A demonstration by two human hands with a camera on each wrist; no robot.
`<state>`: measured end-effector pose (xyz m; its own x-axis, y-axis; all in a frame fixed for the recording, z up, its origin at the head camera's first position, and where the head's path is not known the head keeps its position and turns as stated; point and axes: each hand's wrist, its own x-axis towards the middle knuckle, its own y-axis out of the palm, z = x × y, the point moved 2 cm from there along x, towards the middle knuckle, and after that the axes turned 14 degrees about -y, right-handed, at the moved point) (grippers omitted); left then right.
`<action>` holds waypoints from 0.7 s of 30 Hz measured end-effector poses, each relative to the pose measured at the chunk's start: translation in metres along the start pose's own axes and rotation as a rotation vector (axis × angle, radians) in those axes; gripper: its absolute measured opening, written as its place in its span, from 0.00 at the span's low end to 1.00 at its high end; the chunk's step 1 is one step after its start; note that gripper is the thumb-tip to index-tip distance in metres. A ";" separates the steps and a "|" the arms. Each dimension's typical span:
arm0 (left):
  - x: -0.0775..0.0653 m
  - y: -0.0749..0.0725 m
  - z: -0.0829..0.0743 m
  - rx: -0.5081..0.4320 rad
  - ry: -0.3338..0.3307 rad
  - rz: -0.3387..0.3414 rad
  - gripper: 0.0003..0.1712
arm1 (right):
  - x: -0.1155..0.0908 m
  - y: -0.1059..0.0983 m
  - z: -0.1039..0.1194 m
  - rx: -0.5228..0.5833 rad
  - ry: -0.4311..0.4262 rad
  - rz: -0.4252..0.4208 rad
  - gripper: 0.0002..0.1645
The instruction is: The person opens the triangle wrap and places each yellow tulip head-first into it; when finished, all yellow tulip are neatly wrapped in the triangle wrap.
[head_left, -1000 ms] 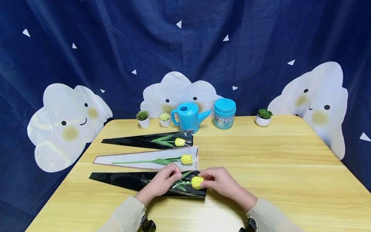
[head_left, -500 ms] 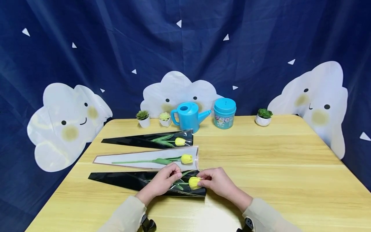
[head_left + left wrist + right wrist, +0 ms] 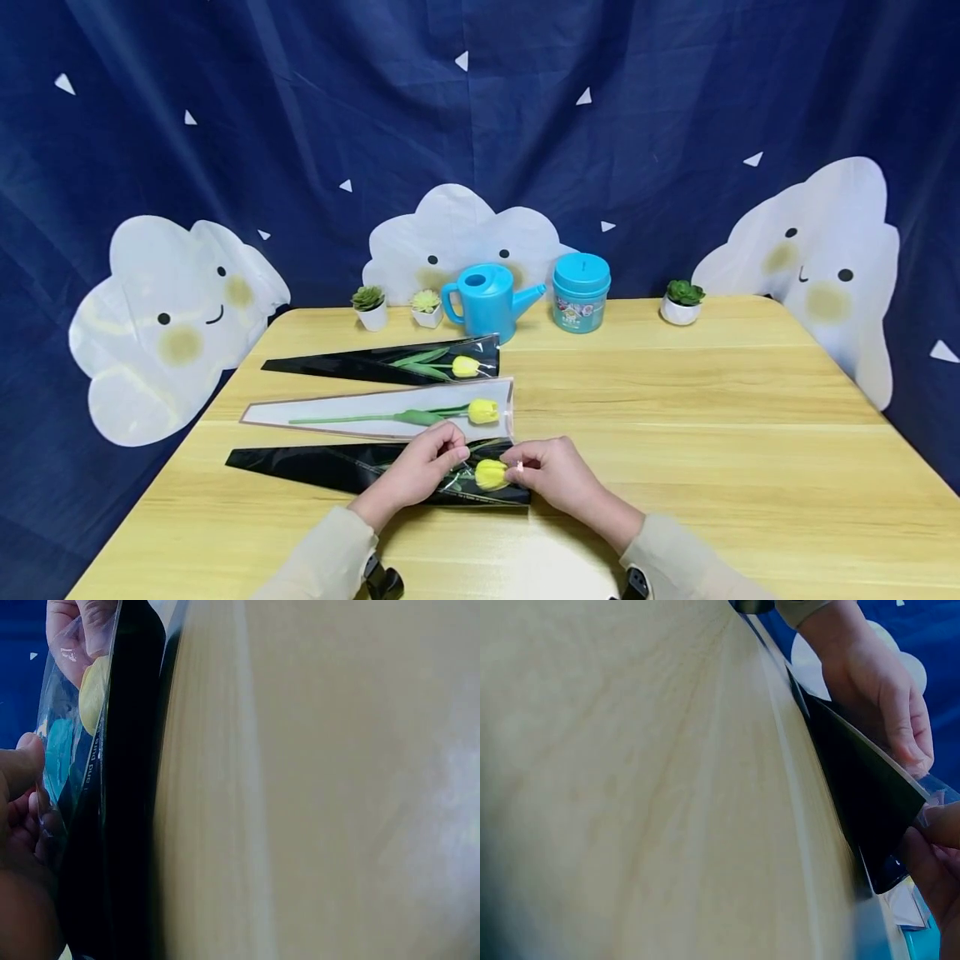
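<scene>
In the head view, a black flower sleeve [image 3: 300, 463] with a clear front lies nearest the person, its wide end to the right. My left hand [image 3: 426, 468] pinches the sleeve's clear film between thumb and fingers, lifting it off the black backing, as the left wrist view shows at the film [image 3: 60, 712]. A yellow tulip [image 3: 491, 475] lies in the sleeve with its bloom near the wide opening. At that opening, my right hand [image 3: 558, 477] pinches the bloom's tip; its fingertips are behind the film in the left wrist view. The stem is partly hidden by my left hand.
Farther back lie a white sleeve [image 3: 315, 408] and another black sleeve [image 3: 330, 365], each with a yellow tulip. Along the table's far edge stand a blue watering can [image 3: 487, 304], a blue lidded tub [image 3: 581, 296] and small potted succulents [image 3: 681, 304].
My right hand has moved left with the tulip, so the bloom sits deeper inside the sleeve. The near sleeve has shifted slightly left; my left hand has stayed almost still.
</scene>
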<state>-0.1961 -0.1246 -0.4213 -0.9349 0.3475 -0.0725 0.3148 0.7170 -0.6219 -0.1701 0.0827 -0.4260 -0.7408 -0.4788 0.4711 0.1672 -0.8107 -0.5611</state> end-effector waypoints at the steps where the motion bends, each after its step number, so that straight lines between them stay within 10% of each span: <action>1: 0.000 0.000 0.000 0.000 -0.003 0.001 0.09 | 0.000 0.001 0.000 0.000 -0.001 -0.002 0.07; 12: 0.000 -0.002 0.006 0.061 0.010 0.043 0.10 | -0.007 -0.010 -0.006 0.077 0.066 0.061 0.10; 21: -0.003 -0.011 0.005 0.235 0.061 0.095 0.09 | -0.016 -0.086 -0.023 -0.062 0.145 0.007 0.14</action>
